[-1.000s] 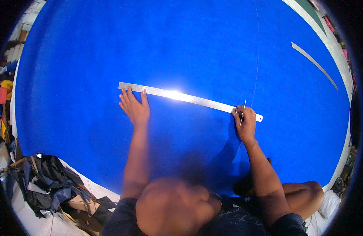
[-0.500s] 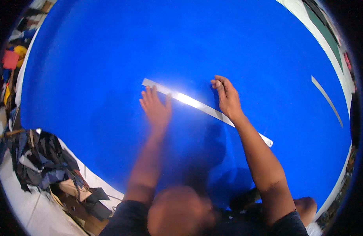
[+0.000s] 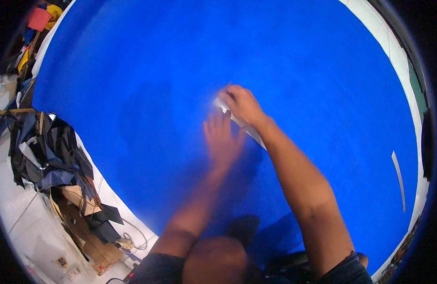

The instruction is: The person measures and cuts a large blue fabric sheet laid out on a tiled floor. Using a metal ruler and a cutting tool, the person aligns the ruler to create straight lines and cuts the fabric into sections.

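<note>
A metal ruler lies slantwise on a broad blue sheet. Its lower stretch disappears under my right forearm. My left hand, a little blurred, has its fingers spread, with the fingertips at the ruler's near edge. Just beyond it, my right hand is bent over the ruler's upper end with thumb and fingers drawn together. Whatever may be in that pinch is small and smeared, so I cannot make it out.
A second thin grey strip lies far right on the sheet. Dark scraps are heaped at the left, beside brown board and a loose cable. A red piece and yellow items sit at the upper left. White floor borders the sheet.
My right hand has come left and inward over the ruler's upper end. My left hand has shifted right, beside it. The whole view has turned clockwise.
</note>
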Tool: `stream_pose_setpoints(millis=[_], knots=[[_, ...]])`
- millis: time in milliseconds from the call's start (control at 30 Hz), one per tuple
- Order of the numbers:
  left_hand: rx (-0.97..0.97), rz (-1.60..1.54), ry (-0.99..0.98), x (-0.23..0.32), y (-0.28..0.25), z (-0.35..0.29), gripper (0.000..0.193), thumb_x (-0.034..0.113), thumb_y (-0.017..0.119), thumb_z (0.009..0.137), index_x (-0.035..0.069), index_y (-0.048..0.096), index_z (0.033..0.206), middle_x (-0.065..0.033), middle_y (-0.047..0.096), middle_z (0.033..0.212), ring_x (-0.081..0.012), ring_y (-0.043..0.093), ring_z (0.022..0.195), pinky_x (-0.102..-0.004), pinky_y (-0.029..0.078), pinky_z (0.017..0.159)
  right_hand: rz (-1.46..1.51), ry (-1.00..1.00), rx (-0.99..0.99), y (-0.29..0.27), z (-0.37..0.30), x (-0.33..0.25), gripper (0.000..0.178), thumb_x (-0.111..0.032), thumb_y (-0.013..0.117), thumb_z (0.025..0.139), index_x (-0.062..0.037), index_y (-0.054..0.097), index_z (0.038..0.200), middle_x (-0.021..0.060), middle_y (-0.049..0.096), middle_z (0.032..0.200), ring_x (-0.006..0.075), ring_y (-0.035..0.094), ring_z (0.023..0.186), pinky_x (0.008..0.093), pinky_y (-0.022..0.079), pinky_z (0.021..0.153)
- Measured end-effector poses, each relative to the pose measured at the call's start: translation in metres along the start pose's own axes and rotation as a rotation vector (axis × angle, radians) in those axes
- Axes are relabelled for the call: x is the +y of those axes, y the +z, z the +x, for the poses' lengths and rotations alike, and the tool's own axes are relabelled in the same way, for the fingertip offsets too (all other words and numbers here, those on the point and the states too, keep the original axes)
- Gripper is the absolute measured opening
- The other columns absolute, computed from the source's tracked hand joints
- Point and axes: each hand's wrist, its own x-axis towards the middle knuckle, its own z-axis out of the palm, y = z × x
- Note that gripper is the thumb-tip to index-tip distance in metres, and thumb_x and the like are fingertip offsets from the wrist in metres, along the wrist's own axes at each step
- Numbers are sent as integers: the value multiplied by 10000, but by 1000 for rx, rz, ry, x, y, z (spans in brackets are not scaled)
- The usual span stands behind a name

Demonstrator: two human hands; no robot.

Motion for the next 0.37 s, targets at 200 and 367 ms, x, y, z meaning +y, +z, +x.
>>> stream_pose_setpoints(millis=[200, 367], knots=[[-16, -24, -1, -1, -2, 3, 716, 462, 610, 930, 9, 431, 1454, -233, 348, 1570, -435, 262, 1478, -586, 142, 1205, -48, 2, -45, 7, 19, -5, 239, -240, 570, 987, -26, 662, 1042, 213, 713, 975, 418, 680, 923, 498, 523, 807], [-41, -54, -26, 0, -4, 4, 730, 472, 619, 924, 24, 423, 1466, -206, 323, 1595, -431, 240, 1489, -592, 129, 1206, -119, -32, -70, 11, 22, 3, 245, -263, 572, 988, -44, 667, 1047, 207, 719, 977, 411, 685, 933, 509, 523, 819]])
